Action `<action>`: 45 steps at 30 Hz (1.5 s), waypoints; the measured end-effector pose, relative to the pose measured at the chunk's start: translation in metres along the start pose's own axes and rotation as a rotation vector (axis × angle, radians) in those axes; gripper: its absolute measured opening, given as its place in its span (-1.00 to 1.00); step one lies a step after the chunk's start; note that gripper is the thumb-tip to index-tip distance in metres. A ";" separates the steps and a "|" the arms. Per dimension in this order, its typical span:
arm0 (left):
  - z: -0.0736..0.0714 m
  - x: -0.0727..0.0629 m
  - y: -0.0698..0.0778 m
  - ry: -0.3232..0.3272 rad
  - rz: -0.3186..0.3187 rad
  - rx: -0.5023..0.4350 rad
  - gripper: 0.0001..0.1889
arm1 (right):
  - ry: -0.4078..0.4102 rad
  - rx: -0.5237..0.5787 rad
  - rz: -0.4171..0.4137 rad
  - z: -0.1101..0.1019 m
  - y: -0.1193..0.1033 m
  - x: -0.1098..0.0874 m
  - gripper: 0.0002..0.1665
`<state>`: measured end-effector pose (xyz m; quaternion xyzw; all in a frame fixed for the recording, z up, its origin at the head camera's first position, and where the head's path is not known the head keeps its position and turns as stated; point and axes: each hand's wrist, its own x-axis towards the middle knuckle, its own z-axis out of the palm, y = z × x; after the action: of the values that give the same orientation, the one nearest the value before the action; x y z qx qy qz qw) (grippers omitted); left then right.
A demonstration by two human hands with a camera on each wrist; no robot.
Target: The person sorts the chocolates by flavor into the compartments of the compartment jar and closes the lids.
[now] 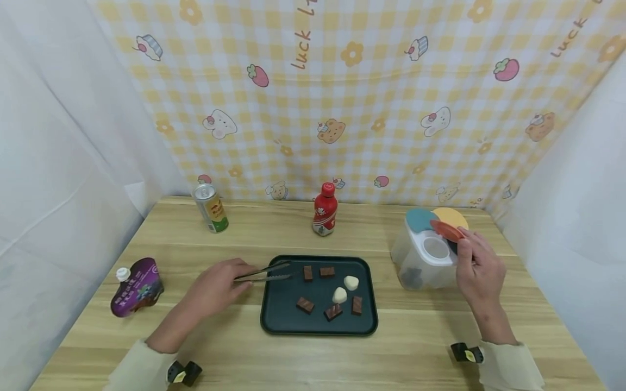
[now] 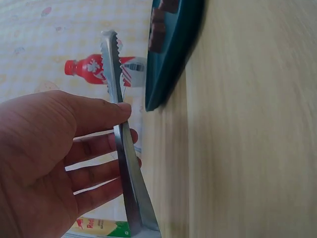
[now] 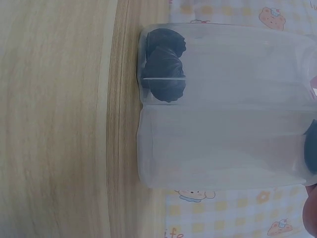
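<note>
My left hand (image 1: 215, 285) holds metal tongs (image 2: 130, 178) between thumb and fingers, the toothed tips apart over the left part of a dark tray (image 1: 283, 320). Nothing sits between the tips. Several brown chocolate pieces (image 1: 305, 305) and two white pieces (image 1: 339, 295) lie on the tray. At the right, my right hand (image 1: 481, 266) pinches a raised orange lid (image 1: 446, 231) on a translucent container (image 3: 223, 74). The round opening beneath it is uncovered. Dark wrinkled pieces (image 3: 166, 69) lie at the container's bottom. Only a fingertip of this hand shows in the right wrist view.
A red bottle (image 1: 325, 212) stands behind the tray. At the back left stands a drink can (image 1: 212, 209), and a purple spouted pouch (image 1: 139, 288) lies at the left. The container has blue (image 1: 419, 219) and yellow (image 1: 451, 217) lids too. A patterned curtain hangs behind.
</note>
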<state>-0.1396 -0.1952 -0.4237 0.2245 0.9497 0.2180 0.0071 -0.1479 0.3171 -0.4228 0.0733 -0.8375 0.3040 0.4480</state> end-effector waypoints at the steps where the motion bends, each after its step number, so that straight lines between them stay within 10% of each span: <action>1: 0.000 -0.001 -0.002 -0.005 0.000 0.006 -0.69 | -0.002 -0.002 0.003 0.000 0.000 0.000 -0.48; 30: -0.004 0.000 -0.013 0.007 0.045 0.134 -0.46 | 0.004 0.014 -0.008 0.002 -0.002 0.000 -0.45; 45: -0.005 0.071 0.075 0.102 0.389 -0.020 -0.56 | -0.020 0.053 0.024 -0.003 0.000 -0.002 -0.58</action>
<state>-0.1725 -0.1067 -0.3816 0.3922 0.8854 0.2360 -0.0808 -0.1449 0.3181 -0.4227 0.0783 -0.8344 0.3308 0.4339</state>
